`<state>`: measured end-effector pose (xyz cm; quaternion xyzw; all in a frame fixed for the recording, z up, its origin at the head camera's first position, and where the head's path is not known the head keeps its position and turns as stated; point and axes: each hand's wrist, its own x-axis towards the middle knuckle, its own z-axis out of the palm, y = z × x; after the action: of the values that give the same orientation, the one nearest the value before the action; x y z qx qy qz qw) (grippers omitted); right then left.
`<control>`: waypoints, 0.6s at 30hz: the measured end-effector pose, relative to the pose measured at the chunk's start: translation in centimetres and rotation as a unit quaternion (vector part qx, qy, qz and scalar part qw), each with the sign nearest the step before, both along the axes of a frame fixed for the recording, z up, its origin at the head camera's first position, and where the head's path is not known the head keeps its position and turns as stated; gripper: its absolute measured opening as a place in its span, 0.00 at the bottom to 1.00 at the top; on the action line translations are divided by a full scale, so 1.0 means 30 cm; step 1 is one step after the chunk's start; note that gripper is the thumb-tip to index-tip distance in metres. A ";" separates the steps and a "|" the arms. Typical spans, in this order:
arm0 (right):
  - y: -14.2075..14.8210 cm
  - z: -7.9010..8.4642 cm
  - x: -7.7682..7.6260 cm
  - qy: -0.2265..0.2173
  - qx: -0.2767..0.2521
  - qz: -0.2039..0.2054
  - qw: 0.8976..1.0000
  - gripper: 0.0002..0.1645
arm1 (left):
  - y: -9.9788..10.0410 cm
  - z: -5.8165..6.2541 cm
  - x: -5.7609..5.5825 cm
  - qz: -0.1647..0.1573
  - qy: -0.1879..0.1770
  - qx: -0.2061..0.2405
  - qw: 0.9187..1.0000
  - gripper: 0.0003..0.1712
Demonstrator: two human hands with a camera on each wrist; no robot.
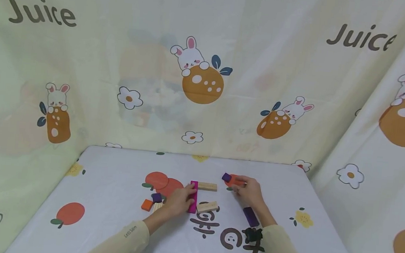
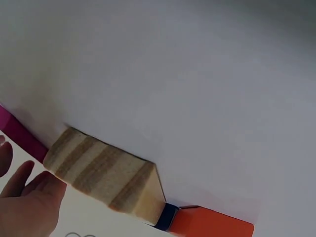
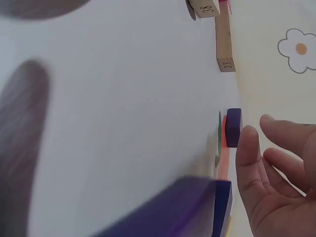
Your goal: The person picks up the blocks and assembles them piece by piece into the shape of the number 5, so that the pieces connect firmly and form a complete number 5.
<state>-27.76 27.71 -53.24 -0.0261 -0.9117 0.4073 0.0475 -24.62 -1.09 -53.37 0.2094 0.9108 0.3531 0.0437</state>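
Note:
My left hand [image 1: 179, 200] reaches from the left to a magenta bar block [image 1: 192, 207], its fingertips touching it. Two plain wooden blocks, a far one [image 1: 207, 187] and a near one [image 1: 207, 207], extend rightward from beside the magenta bar. In the right wrist view, printed numbers show on their ends. My right hand [image 1: 249, 191] hovers with thumb and fingers apart beside a small purple block [image 1: 226, 177], not touching it in the right wrist view [image 3: 233, 127]. A longer purple block [image 1: 251, 216] lies by the right forearm.
Left of my left hand are an orange block [image 1: 147, 205], a dark blue-purple block [image 1: 157, 197] and a striped wooden block [image 2: 106, 170], partly hidden by the hand in the head view. A small black object [image 1: 253, 234] sits by the right sleeve. A printed cloth covers the table [image 1: 108, 230].

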 end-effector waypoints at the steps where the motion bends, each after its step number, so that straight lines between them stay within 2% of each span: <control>1: -0.008 -0.001 -0.005 0.002 0.000 -0.003 1.000 0.26 | 0.000 -0.002 0.001 -0.001 -0.005 0.001 1.000 0.24; 6: -0.041 -0.003 -0.026 -0.024 -0.029 -0.019 0.999 0.28 | 0.002 -0.010 0.002 0.000 -0.022 0.003 1.000 0.24; 10: -0.053 -0.023 -0.044 -0.047 -0.077 -0.037 0.995 0.31 | 0.003 -0.011 0.004 0.004 -0.028 0.008 1.000 0.24; 13: -0.059 -0.042 -0.056 -0.043 -0.114 -0.040 0.992 0.31 | 0.004 -0.012 0.004 0.004 -0.030 0.013 0.999 0.25; 18: -0.076 -0.060 -0.068 -0.026 -0.141 -0.048 0.988 0.29 | 0.003 -0.011 0.003 0.003 -0.033 0.019 0.999 0.24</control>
<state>-29.79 25.44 -55.04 -0.0869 -0.8436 0.5285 0.0388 -24.53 -1.00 -53.71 0.1955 0.9027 0.3773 0.0681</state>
